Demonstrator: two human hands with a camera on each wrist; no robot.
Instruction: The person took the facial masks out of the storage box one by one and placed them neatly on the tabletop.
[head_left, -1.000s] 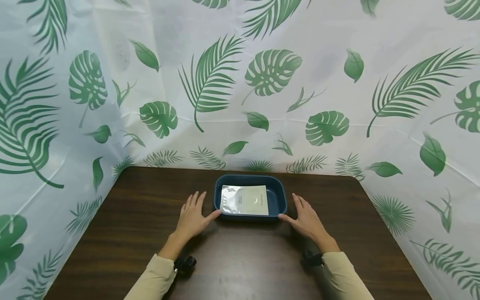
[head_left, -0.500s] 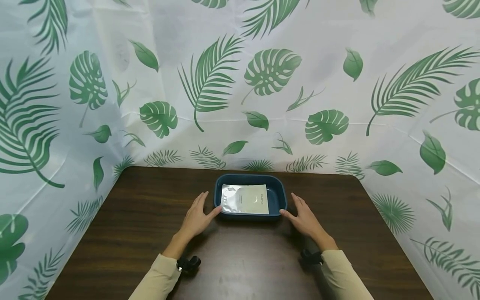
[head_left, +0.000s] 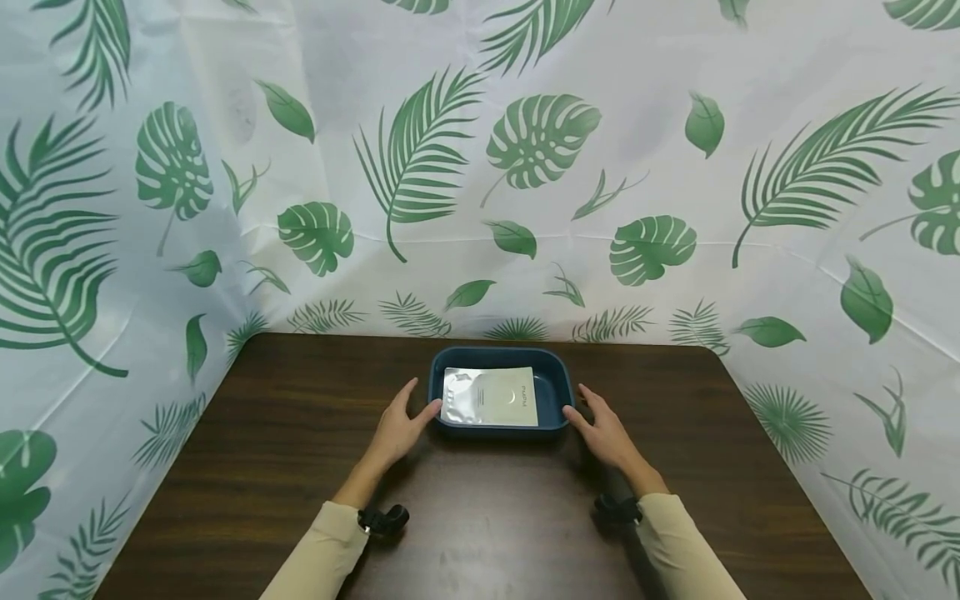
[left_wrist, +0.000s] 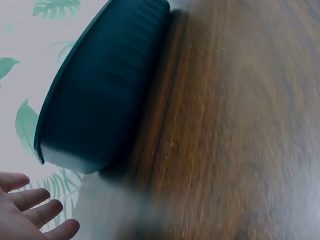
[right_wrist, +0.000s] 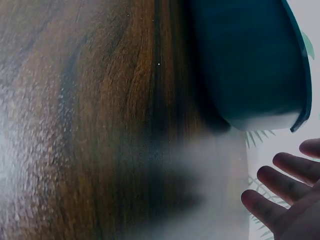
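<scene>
A dark blue rectangular tray (head_left: 553,390) with raised walls stands on the table in the head view. Inside it lies a flat sachet (head_left: 491,397), shiny silver at its left and cream at its right, with small print. At the tray's left end is my left hand (head_left: 395,431), its thumb tip right at the near left corner. My right hand (head_left: 606,437) mirrors it at the right end, thumb tip at the near right corner. In the left wrist view, extended fingers (left_wrist: 37,206) spread beside the tray's end. Similar straight fingers (right_wrist: 282,186) show in the right wrist view.
The dark wooden table (head_left: 480,517) reaches back to a white sheet (head_left: 450,275) printed with green leaves, which also hangs along both sides. Black bands with small devices (head_left: 384,521) sit on both wrists, below pale sleeves.
My left hand has moved slightly right and away from me, its thumb shifting up along the tray's corner. The right hand has edged slightly away from me. The sachet stays in the tray.
</scene>
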